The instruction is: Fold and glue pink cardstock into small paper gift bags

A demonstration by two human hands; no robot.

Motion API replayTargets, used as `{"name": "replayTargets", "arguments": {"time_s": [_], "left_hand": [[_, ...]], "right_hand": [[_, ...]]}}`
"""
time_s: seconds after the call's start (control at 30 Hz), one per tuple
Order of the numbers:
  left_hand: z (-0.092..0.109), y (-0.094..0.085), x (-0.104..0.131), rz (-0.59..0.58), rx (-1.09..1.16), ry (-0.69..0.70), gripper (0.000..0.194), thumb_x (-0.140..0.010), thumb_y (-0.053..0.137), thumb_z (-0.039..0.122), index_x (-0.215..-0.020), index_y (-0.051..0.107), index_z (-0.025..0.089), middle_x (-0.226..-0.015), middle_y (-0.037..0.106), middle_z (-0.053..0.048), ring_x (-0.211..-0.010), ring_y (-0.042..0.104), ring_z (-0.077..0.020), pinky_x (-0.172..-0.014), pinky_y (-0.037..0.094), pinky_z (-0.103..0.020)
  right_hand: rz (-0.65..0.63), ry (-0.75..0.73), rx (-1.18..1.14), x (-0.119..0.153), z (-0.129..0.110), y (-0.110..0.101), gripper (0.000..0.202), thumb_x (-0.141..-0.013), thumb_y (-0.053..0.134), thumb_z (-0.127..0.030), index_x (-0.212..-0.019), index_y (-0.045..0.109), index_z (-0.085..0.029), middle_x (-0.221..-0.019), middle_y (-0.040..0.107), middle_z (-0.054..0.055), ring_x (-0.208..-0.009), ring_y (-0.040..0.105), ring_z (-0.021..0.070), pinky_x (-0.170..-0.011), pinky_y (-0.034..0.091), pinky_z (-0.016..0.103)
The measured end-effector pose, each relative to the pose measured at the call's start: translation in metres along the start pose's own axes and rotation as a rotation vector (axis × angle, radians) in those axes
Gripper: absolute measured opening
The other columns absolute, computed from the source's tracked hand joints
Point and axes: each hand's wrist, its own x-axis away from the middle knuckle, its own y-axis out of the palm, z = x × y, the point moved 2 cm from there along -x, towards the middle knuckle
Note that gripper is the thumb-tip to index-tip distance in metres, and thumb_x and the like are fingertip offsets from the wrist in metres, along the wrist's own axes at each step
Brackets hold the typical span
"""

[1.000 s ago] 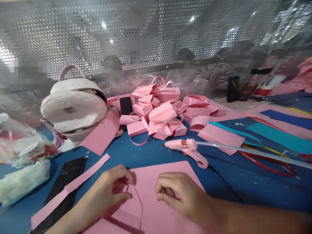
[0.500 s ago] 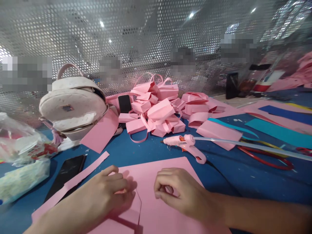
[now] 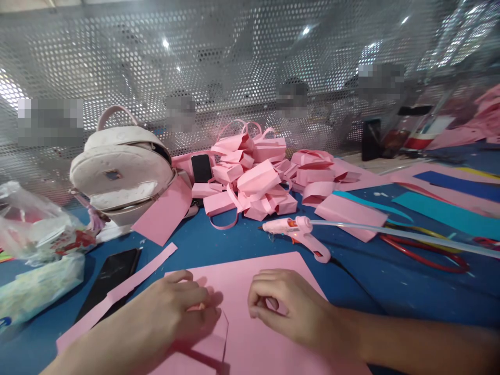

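While the left hand [image 3: 183, 307] bends its fingers over the small pink paper [image 3: 213, 341] at lower centre, the right hand [image 3: 289, 307] curls its own above the large sheet [image 3: 236, 281]; whether either pinches something, I cannot tell. Light, even pressure should keep the edges straight.
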Motion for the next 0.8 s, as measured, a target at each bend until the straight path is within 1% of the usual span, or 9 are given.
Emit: {"name": "replayTargets", "arguments": {"time_s": [0.13,0.27,0.37,0.5,0.6,0.67,0.8], "left_hand": [[-0.0001,-0.0007,0.0002,0.02,0.003,0.015,0.022,-0.104,0.048,0.022,-0.12,0.063,0.025,-0.115,0.071,-0.007,-0.095,0.067,-0.0158,-0.089,0.047,-0.029],[0.0009,-0.0017,-0.0023,-0.001,0.022,0.01,0.022,-0.104,0.048,0.022,-0.119,0.064,0.025,-0.111,0.071,-0.007,-0.089,0.067,-0.0163,-0.085,0.047,-0.03],[0.0013,-0.0029,-0.0033,-0.013,0.053,0.012,0.021,-0.103,0.051,0.022,-0.118,0.064,0.028,-0.11,0.071,-0.005,-0.089,0.067,-0.0162,-0.084,0.045,-0.031],[0.0014,-0.0046,-0.0034,-0.063,0.088,0.014,0.02,-0.102,0.053,0.022,-0.117,0.063,0.03,-0.113,0.071,-0.002,-0.092,0.066,-0.0164,-0.086,0.042,-0.032],[0.0016,-0.0048,-0.0036,-0.099,0.072,-0.002,0.025,-0.102,0.052,0.021,-0.125,0.06,0.027,-0.116,0.07,-0.003,-0.096,0.066,-0.018,-0.088,0.043,-0.034],[0.002,-0.0048,-0.004,-0.082,0.066,0.006,0.027,-0.102,0.051,0.02,-0.128,0.059,0.025,-0.117,0.07,-0.005,-0.097,0.066,-0.0187,-0.089,0.044,-0.033],[0.0023,-0.0041,-0.0046,-0.008,0.072,0.028,0.021,-0.102,0.054,0.023,-0.121,0.063,0.026,-0.111,0.071,-0.006,-0.094,0.067,-0.0177,-0.087,0.048,-0.03]], "right_hand": [[-0.019,0.011,0.006,0.0001,-0.001,-0.0004,0.011,-0.081,0.063,-0.01,-0.075,0.066,-0.019,-0.07,0.063,-0.003,-0.065,0.054,0.0114,-0.062,0.035,0.022],[-0.025,0.011,0.031,-0.0002,-0.0022,-0.0011,0.012,-0.081,0.062,-0.009,-0.075,0.066,-0.019,-0.07,0.064,-0.003,-0.067,0.055,0.0121,-0.063,0.036,0.023],[-0.026,0.01,0.042,-0.0005,-0.0014,-0.0008,0.012,-0.082,0.062,-0.01,-0.075,0.066,-0.019,-0.07,0.064,-0.002,-0.067,0.055,0.0127,-0.063,0.036,0.023],[-0.022,0.002,0.04,-0.0002,0.0004,0.0002,0.012,-0.082,0.062,-0.011,-0.075,0.066,-0.019,-0.071,0.065,-0.002,-0.067,0.055,0.0123,-0.063,0.036,0.023],[-0.016,-0.006,0.048,0.0001,0.0008,0.0007,0.011,-0.081,0.062,-0.01,-0.075,0.065,-0.019,-0.07,0.063,-0.003,-0.066,0.054,0.0116,-0.063,0.035,0.022],[-0.015,-0.006,0.052,0.0003,0.0006,0.0007,0.011,-0.081,0.063,-0.01,-0.075,0.065,-0.019,-0.069,0.062,-0.003,-0.066,0.054,0.0116,-0.062,0.035,0.022],[-0.015,-0.002,0.052,0.0,-0.0008,-0.0002,0.011,-0.081,0.063,-0.01,-0.074,0.066,-0.019,-0.069,0.062,-0.003,-0.066,0.054,0.0117,-0.062,0.035,0.022]]}}
